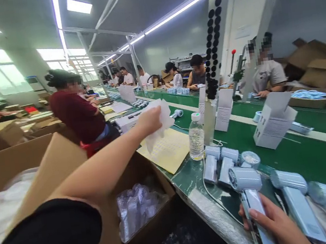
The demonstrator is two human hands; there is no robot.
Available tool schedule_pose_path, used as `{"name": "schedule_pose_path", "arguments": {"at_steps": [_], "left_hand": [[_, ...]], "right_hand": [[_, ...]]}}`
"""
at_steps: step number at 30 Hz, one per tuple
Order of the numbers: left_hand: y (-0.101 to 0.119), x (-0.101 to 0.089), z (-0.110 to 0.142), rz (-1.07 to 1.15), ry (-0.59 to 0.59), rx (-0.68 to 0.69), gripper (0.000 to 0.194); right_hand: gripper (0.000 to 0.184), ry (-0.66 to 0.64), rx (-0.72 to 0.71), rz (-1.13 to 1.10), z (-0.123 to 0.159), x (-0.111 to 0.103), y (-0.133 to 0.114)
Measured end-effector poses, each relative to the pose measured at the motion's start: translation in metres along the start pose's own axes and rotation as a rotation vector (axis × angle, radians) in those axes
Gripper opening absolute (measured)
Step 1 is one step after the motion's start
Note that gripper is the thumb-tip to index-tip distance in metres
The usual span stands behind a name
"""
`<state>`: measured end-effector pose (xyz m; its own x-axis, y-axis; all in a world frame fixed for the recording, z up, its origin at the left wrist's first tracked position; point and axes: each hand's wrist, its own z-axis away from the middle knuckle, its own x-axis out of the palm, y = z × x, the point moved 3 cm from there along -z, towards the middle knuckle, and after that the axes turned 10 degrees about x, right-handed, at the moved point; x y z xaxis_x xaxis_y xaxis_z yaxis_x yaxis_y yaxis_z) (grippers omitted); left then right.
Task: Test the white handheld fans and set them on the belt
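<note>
My left hand (151,120) is stretched out over the bench edge, its fingers closed on a thin translucent plastic bag (165,114) that hangs down above a yellow sheet (174,152). At the lower right, my right hand (270,220) grips the handle of a light blue handheld fan (248,178), its head tilted up. Several similar fans lie around it: one pair (212,165) to the left, and larger-looking ones (294,196) to the right. A white cable (210,195) runs beside the held fan.
A clear bottle (196,137) stands by a metal post (211,123). White cartons (274,121) stand on the green belt (320,157). Below my left arm, a cardboard box (160,174) contains clear plastic pieces (138,205). A co-worker in dark red (73,110) sits at left; others line the belt.
</note>
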<state>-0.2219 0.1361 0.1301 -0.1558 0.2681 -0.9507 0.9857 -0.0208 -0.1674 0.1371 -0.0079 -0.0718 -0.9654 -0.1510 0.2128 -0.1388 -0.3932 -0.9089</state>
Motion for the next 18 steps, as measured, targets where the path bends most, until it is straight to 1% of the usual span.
{"name": "schedule_pose_path", "arguments": {"at_steps": [2,4,5,7,8,10,11,12,13,15,18], "left_hand": [[0.027,0.038,-0.010,0.041,-0.065,0.073,0.053],[0.043,0.067,-0.015,0.078,-0.139,0.126,0.057],[0.047,0.078,-0.015,0.100,-0.177,0.149,0.060],[0.048,0.092,-0.015,0.149,-0.255,0.192,0.070],[0.048,0.096,-0.015,0.177,-0.294,0.215,0.078],[0.044,0.096,-0.014,0.236,-0.362,0.257,0.096],[0.043,0.094,-0.013,0.264,-0.384,0.274,0.101],[0.041,0.091,-0.012,0.290,-0.394,0.284,0.102],[0.040,0.087,-0.011,0.313,-0.389,0.289,0.097],[0.039,0.080,-0.008,0.344,-0.347,0.285,0.080],[0.037,0.072,-0.008,0.366,-0.242,0.256,0.057]], "right_hand": [[0.054,0.005,-0.003,-0.031,-0.002,0.001,-0.001],[0.057,0.005,0.005,-0.050,-0.004,-0.001,-0.002],[0.058,0.006,0.015,-0.060,-0.005,-0.002,-0.002],[0.060,0.007,0.031,-0.078,-0.006,-0.003,-0.003],[0.059,0.004,0.039,-0.077,-0.005,-0.004,-0.003],[0.058,-0.012,0.055,-0.054,-0.004,-0.004,-0.004],[0.057,-0.020,0.061,-0.038,-0.004,-0.004,-0.005],[0.057,-0.027,0.065,-0.023,-0.003,-0.004,-0.006],[0.057,-0.033,0.065,-0.010,-0.002,-0.003,-0.006],[0.056,-0.040,0.056,0.014,-0.001,-0.002,-0.008],[0.057,-0.036,0.051,0.028,0.001,0.000,-0.010]]}}
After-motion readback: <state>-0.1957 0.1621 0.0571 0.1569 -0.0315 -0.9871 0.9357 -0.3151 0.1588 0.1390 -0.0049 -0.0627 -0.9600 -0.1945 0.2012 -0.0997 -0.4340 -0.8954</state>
